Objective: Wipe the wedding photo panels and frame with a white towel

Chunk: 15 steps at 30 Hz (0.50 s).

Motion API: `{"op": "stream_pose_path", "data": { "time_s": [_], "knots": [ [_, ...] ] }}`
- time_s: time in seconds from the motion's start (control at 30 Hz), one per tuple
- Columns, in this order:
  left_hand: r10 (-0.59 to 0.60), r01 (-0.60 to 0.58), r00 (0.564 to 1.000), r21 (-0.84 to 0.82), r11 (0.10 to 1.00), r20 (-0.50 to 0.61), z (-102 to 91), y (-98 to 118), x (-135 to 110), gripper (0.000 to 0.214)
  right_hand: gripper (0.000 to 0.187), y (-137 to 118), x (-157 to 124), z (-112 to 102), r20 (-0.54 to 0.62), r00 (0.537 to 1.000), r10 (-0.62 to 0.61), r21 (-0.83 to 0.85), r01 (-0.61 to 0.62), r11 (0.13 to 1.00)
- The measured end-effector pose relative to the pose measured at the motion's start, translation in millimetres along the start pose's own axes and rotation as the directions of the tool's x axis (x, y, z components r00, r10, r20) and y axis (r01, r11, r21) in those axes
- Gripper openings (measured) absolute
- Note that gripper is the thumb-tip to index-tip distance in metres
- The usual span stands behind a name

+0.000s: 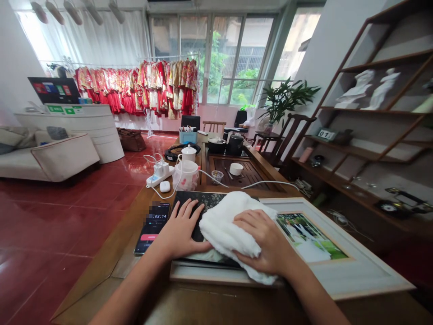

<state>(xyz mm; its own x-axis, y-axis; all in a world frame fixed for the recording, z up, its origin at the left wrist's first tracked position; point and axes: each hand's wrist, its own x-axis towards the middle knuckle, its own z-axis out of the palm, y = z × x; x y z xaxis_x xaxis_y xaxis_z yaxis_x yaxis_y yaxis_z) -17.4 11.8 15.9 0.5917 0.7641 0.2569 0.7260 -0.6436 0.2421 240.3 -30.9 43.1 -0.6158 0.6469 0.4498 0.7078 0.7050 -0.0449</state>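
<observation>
My right hand (264, 239) grips a bunched white towel (226, 216), which lies over a dark, flat, glossy panel (187, 198). Fingers spread, my left hand (184, 228) rests flat on the panel's left part. Much of the panel is hidden by the towel and my hands, so I cannot tell exactly what it is. Beneath the panel lies a white-bordered picture frame (358, 266), reaching out to the right. A wedding photo (311, 237) shows in its mount. Just left of my left hand, a phone (152, 230) with a lit timer screen lies on the wooden table.
Behind the panel stand a lidded white cup (188, 153), a plastic-wrapped container (186, 176) and a power strip (157, 176). A white cable crosses towards a tea tray (250, 169) bearing a small white bowl (236, 169). Wooden shelves (379, 108) rise at right; a sofa (61, 151) stands left.
</observation>
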Motion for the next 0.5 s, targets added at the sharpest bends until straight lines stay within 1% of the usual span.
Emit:
{"op": "stream_pose_path", "data": {
  "time_s": [0.17, 0.23, 0.37, 0.43, 0.5],
  "knots": [
    [-0.005, 0.006, 1.000, -0.016, 1.000, 0.008, -0.2, -1, 0, 0.099, 0.039, 8, -2, -2, -0.041, 0.994, 0.097, -0.097, -0.100, 0.990],
    [-0.005, 0.005, 1.000, -0.012, 1.000, 0.009, -0.1, -1, 0, 0.099, 0.040, 4, -2, -1, -0.028, 0.996, 0.088, -0.080, -0.090, 0.993],
    [-0.001, 0.001, 1.000, 0.006, 1.000, 0.004, -0.1, 0, 1, 0.093, 0.043, -3, 1, 0, 0.017, 1.000, 0.017, 0.004, -0.017, 1.000],
    [-0.007, 0.007, 1.000, 0.007, 1.000, 0.008, -0.6, 0, 0, 0.094, 0.042, 0, 0, 0, 0.007, 0.999, 0.038, -0.011, -0.038, 0.999],
    [-0.014, 0.014, 1.000, 0.004, 1.000, 0.020, -1.1, 1, 0, 0.098, 0.039, 5, -1, -1, -0.011, 0.995, 0.101, -0.062, -0.102, 0.993]
  ]
}}
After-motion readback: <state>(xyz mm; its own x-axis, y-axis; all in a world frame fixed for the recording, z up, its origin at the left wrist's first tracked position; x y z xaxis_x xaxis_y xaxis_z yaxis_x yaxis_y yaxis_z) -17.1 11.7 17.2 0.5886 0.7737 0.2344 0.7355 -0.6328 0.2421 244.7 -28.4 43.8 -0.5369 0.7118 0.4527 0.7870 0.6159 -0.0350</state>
